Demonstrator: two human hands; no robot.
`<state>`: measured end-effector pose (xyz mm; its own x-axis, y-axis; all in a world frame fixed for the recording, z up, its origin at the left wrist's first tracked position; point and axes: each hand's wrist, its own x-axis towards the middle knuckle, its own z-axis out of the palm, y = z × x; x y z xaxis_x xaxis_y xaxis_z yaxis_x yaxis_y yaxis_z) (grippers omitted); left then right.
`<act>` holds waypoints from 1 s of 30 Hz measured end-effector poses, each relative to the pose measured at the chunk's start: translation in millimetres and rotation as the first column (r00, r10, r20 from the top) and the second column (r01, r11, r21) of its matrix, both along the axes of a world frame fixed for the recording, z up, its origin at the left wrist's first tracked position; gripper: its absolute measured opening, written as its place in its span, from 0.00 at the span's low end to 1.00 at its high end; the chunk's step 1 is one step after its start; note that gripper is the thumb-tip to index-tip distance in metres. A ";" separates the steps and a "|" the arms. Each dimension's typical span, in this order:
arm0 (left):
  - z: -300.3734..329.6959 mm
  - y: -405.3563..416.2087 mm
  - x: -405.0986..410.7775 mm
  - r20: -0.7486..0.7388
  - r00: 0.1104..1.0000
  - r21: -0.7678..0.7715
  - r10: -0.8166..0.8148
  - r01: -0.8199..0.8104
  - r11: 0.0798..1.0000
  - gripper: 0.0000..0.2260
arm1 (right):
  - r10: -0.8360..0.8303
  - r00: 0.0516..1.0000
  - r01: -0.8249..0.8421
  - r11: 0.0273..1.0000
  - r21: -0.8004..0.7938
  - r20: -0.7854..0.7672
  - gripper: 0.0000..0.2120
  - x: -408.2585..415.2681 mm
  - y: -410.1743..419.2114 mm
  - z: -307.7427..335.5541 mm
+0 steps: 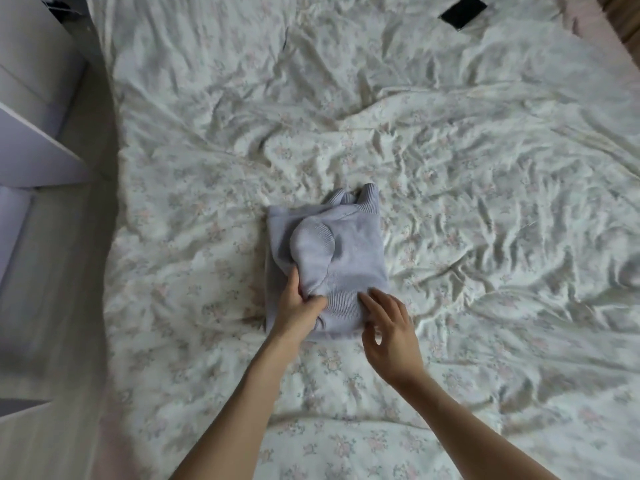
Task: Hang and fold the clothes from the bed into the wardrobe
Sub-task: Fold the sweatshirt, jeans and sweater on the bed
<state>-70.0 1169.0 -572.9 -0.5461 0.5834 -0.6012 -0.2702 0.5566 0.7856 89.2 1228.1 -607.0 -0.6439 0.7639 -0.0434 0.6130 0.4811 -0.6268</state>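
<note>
Sweater nearly folded on bed: left hand pinching hem, right hand loose-fingered, touching. Best tuck stray cuff, flatten, then lift from beneath.

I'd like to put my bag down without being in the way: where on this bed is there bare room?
Free: the wide stretch of duvet right of the folded sweater, and the strip between it and the black object at the far edge. Crowded: the near middle, where both hands work.
</note>
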 end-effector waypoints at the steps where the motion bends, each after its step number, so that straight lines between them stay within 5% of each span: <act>1: 2.4 -2.2 -8.2 0.013 1.000 0.053 -0.015 0.014 0.999 0.30 | 0.029 0.999 -0.029 0.999 0.044 -0.014 0.23 -0.2 0.4 2.1; 4: 3.3 -12.6 -33.1 0.022 1.000 0.109 -0.023 0.020 0.994 0.28 | 0.137 0.991 -0.134 0.983 0.122 -0.011 0.25 -2.8 0.4 5.5; 11: -31.1 -50.2 -45.8 -0.135 0.991 -0.260 -0.027 -0.009 0.966 0.27 | 0.468 0.843 -0.479 0.877 -0.024 0.266 0.31 -7.3 -16.3 -13.2; 14: -35.6 -45.7 -40.9 -0.204 0.977 -0.292 -0.065 0.003 0.956 0.27 | 0.376 0.893 -0.367 0.926 -0.085 0.248 0.32 -3.5 -19.9 -24.3; 19: -39.9 -53.1 -33.5 -0.205 0.978 -0.243 -0.033 -0.019 0.970 0.27 | -0.040 0.952 0.117 0.963 -0.241 0.304 0.43 -7.9 -22.0 -27.1; 23: -44.9 -59.4 -32.8 -0.332 0.943 -0.174 0.009 -0.070 0.982 0.25 | 0.016 0.990 -0.005 0.997 -0.082 0.141 0.41 -17.0 -19.0 -22.7; 26: -50.6 -57.7 -29.9 -0.372 0.928 -0.149 0.013 -0.073 0.986 0.28 | 0.095 0.946 -0.094 0.995 -0.018 0.310 0.45 1.3 0.3 -29.6; 28: -49.1 -53.7 -18.6 -0.510 0.846 -0.225 -0.156 0.043 0.973 0.31 | 0.137 0.888 -0.163 0.986 0.021 0.440 0.46 10.8 13.3 -32.1; 30: -45.8 -45.4 -5.7 -0.698 0.619 -0.366 -0.360 0.124 0.922 0.36 | 0.249 0.830 -0.284 0.959 -0.006 0.499 0.46 13.2 24.9 -34.9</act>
